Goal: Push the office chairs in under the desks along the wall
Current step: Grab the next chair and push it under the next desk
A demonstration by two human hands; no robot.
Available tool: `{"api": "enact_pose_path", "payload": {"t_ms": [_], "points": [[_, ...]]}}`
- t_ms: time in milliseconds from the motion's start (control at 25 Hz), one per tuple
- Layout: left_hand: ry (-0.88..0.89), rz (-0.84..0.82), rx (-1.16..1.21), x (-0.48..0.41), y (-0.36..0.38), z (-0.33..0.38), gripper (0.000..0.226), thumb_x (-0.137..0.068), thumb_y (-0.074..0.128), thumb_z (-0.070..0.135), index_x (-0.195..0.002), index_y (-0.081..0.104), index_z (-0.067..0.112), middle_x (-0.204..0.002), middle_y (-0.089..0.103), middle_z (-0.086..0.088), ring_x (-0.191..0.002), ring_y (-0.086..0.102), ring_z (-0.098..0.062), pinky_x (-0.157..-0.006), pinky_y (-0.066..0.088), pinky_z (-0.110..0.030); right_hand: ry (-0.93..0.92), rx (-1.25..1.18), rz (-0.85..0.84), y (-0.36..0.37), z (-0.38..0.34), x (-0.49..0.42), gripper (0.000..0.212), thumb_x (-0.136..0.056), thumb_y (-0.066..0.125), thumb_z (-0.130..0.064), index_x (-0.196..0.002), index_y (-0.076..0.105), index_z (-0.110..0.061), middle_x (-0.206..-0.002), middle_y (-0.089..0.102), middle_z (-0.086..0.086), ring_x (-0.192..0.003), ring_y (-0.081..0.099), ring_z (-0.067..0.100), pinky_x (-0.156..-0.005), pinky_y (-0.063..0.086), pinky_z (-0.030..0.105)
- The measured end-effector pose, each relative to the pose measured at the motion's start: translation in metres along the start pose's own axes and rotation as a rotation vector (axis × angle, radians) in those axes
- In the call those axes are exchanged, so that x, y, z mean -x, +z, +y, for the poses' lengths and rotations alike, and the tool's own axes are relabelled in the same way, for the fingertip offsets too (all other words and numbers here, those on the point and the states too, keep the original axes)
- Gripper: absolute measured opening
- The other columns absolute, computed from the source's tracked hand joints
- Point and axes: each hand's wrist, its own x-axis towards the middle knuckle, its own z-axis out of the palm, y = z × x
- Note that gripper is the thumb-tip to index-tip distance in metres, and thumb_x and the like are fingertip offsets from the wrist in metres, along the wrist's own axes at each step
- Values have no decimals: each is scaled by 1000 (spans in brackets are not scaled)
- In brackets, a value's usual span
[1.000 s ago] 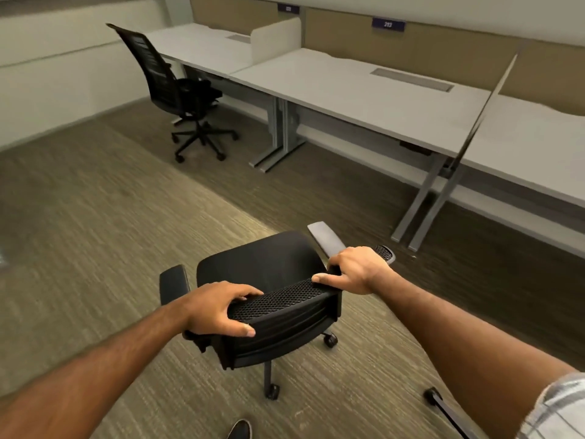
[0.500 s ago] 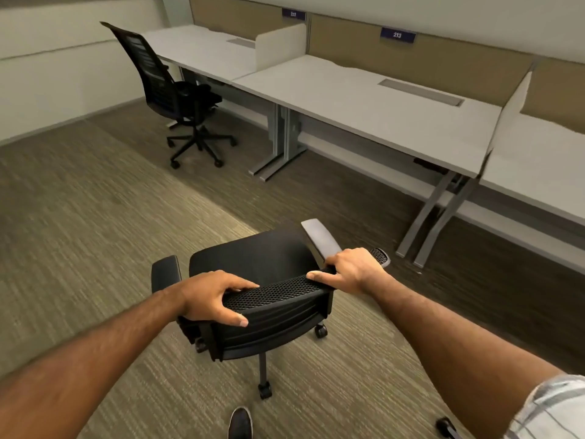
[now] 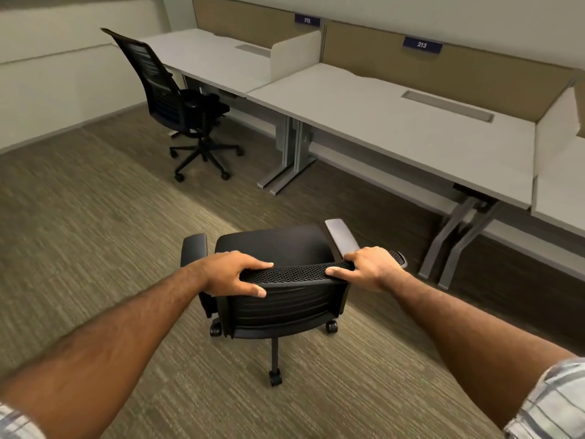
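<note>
A black mesh-backed office chair (image 3: pixel 278 307) stands on the carpet right in front of me, its seat facing the desks. My left hand (image 3: pixel 235 274) grips the left end of the backrest's top edge. My right hand (image 3: pixel 368 267) grips the right end, beside the grey armrest. The desk marked 213 (image 3: pixel 395 128) runs along the wall ahead, a little to the right of the chair. A second black chair (image 3: pixel 177 99) stands at the far left, pulled out from the desk marked 212 (image 3: pixel 215 58) and turned partly sideways.
Grey metal desk legs (image 3: pixel 291 153) stand between the two desks, and another pair (image 3: pixel 459 239) is at the right. White divider panels (image 3: pixel 294 58) separate the desktops. A third desk (image 3: pixel 563 191) begins at the right edge. Carpet spreads to the left.
The chair in my hands has rolled forward toward the desks and turned to face them more squarely. Both hands keep their grip on the backrest. The far chair has not moved.
</note>
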Motion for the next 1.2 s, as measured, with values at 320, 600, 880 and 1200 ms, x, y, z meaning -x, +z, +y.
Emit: {"api": "enact_pose_path", "payload": {"t_ms": [320, 600, 880, 1200], "points": [[-11, 94, -61, -101, -89, -80, 71, -84, 53, 78, -147, 42, 48, -141, 56, 25, -117, 49, 7, -95, 36, -25, 60, -32, 11, -32, 25, -137, 101, -58, 4, -110, -80, 58, -27, -70, 57, -9, -65, 50, 13, -67, 42, 41], [-132, 205, -222, -208, -167, -146, 98, -65, 28, 101, -133, 59, 38, -121, 70, 17, -112, 64, -8, -96, 48, -35, 48, -61, 27, -60, 43, -257, 104, -52, 11, -113, -89, 54, -26, -81, 57, -4, -90, 66, 27, -71, 43, 40], [-129, 302, -314, -318, -234, -201, 113, -53, 15, 112, -122, 66, 38, -115, 71, 16, -111, 64, -9, -93, 44, -37, 128, -69, 55, -77, 69, -353, 108, -54, 17, -113, -93, 62, -23, -79, 63, -5, -73, 61, 18, -66, 48, 38], [7, 357, -334, -417, -312, -272, 109, -54, 19, 111, -111, 71, 35, -104, 70, 16, -100, 65, -8, -88, 44, -35, 231, -89, 127, -94, 85, -464, 95, -58, 22, -112, -76, 57, -26, -65, 58, -7, -60, 55, 10, -55, 37, 32]]}}
